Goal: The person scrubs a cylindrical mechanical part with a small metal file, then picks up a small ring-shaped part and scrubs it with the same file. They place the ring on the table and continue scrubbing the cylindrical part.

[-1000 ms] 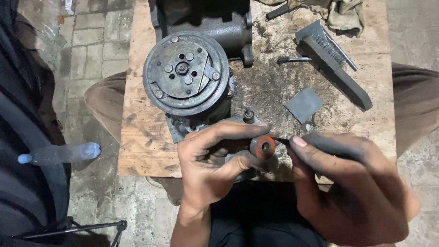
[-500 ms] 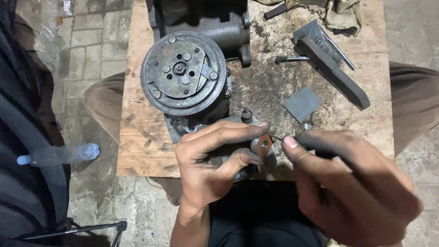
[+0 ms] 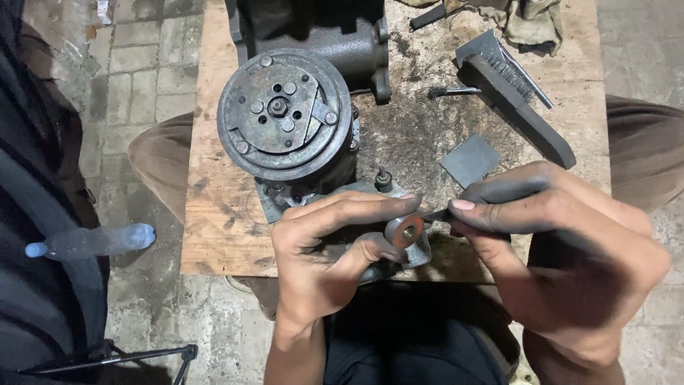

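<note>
Left hand: pinching a small round seal ring by its rim, over the board's near edge.
Right hand: closed on a thin pick, tip at the ring.
Handling: looks light, greasy, probably slippery; grip the outer rim.
Behind: compressor pulley.

Ring seal: small, round, metal rim with reddish-brown face and a dark centre hole. Pinched between thumb and fingers of the left hand, at its fingertips, open face turned toward the camera and slightly to the right. Pick: thin dark tool, gripped in the right hand between thumb and forefinger; only a short tip shows past the fingertips, pointing left, its end touching the seal's upper right edge.
</note>
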